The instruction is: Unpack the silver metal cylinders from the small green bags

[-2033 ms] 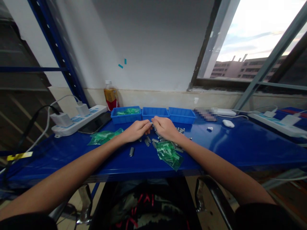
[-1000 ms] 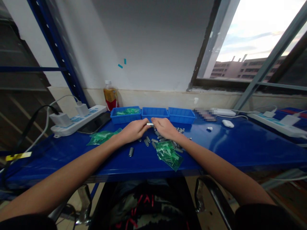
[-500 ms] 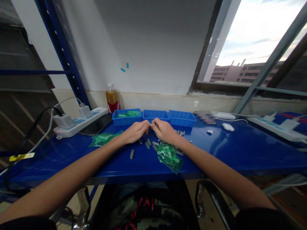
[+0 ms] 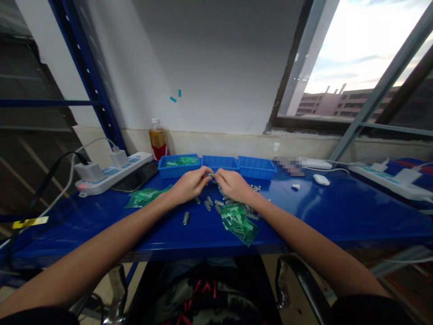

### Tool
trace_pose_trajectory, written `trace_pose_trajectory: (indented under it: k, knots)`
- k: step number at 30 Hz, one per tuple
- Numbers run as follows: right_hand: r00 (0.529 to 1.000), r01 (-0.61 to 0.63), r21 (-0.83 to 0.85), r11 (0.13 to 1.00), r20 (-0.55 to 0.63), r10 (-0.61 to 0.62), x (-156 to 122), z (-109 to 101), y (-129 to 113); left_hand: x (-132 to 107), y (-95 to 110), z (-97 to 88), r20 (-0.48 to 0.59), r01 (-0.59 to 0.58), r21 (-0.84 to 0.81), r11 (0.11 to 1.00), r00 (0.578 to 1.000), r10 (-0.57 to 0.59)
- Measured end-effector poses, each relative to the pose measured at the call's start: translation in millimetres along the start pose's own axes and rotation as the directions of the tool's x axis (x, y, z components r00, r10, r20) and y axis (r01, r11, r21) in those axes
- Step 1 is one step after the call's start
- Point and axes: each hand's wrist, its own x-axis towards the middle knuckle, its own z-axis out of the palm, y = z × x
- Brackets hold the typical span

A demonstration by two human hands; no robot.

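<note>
My left hand [image 4: 189,185] and my right hand [image 4: 232,184] meet fingertip to fingertip above the blue table [image 4: 338,207]. Both pinch one small metal cylinder [image 4: 211,175] between them, just in front of the middle blue tray [image 4: 219,161]. Several more grey metal cylinders [image 4: 207,203] lie loose on the table under and around my hands. A green plastic bag of small parts [image 4: 238,221] lies near my right wrist. Another green bag [image 4: 145,195] lies left of my left hand.
Three blue trays stand in a row at the back; the left tray [image 4: 178,165] holds green bags, beside the right tray [image 4: 256,166]. A drink bottle [image 4: 157,142], a power strip [image 4: 111,174], a phone [image 4: 137,177] and a white mouse [image 4: 321,179] surround them. Chair arm [image 4: 301,280] below.
The camera tipped slightly, so the scene sits a little lower. My hands stayed together on the small cylinder, shifting their fingers around it.
</note>
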Motion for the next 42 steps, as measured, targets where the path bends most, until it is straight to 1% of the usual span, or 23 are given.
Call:
trace_pose_trajectory:
  k: [3, 9, 13, 17, 20, 24, 27, 29, 32, 36, 39, 42]
  knots:
    - [1.0, -0.01, 0.015, 1.0, 0.0, 0.01, -0.8, 0.8, -1.3, 0.0, -1.1, 0.0, 0.008, 0.004, 0.0, 1.0, 1.0, -0.004]
    - [1.0, -0.004, 0.024, 1.0, -0.009, 0.005, -2.8, 1.1, -2.9, -0.1, 4.1, -4.4, 0.073, 0.028, 0.047, 0.999, 0.997, -0.031]
    - [1.0, -0.002, 0.042, 0.999, -0.019, 0.003, -2.4, 2.3, -3.3, 0.7, 4.3, -4.7, 0.055, 0.022, 0.094, 0.995, 0.998, -0.027]
    - [0.998, -0.042, 0.102, 0.994, -0.035, 0.045, 0.1, 1.2, -1.7, 0.8, 2.2, -2.3, 0.025, 0.04, 0.084, 0.996, 0.999, -0.042]
    - [0.996, -0.073, 0.15, 0.986, -0.036, 0.079, 1.8, -0.6, -0.3, 0.1, 1.1, -1.2, 0.011, 0.032, 0.062, 0.998, 0.999, -0.033]
    - [0.998, -0.069, 0.265, 0.962, 0.006, 0.069, 2.8, -2.0, -2.3, -0.6, 0.2, -0.9, 0.003, 0.008, 0.072, 0.997, 1.0, -0.008]
    - [0.994, -0.104, 0.337, 0.936, 0.049, 0.093, 2.7, -2.5, -5.5, -0.7, -1.5, -0.1, -0.018, 0.007, 0.075, 0.997, 1.0, -0.006]
    - [0.992, -0.127, 0.37, 0.92, 0.056, 0.115, 2.3, -2.2, -6.6, -0.8, -2.2, 0.1, -0.017, 0.015, 0.063, 0.998, 1.0, -0.014]
    - [0.991, -0.129, 0.413, 0.902, 0.036, 0.126, 1.3, -0.4, -6.1, -1.0, -0.9, -0.6, 0.016, 0.035, 0.057, 0.998, 0.999, -0.036]
    - [0.994, -0.108, 0.409, 0.906, 0.024, 0.108, 0.1, 3.3, -4.1, -1.0, 2.8, -2.8, 0.066, 0.058, 0.061, 0.996, 0.996, -0.062]
    - [0.996, -0.087, 0.388, 0.918, 0.01, 0.09, -0.6, 5.5, -3.0, -0.5, 3.3, -3.6, 0.072, 0.063, 0.082, 0.995, 0.995, -0.069]
    - [0.995, -0.1, 0.405, 0.909, 0.021, 0.1, -0.7, 6.8, -2.2, 0.3, 1.6, -2.3, 0.065, 0.062, 0.107, 0.992, 0.995, -0.07]
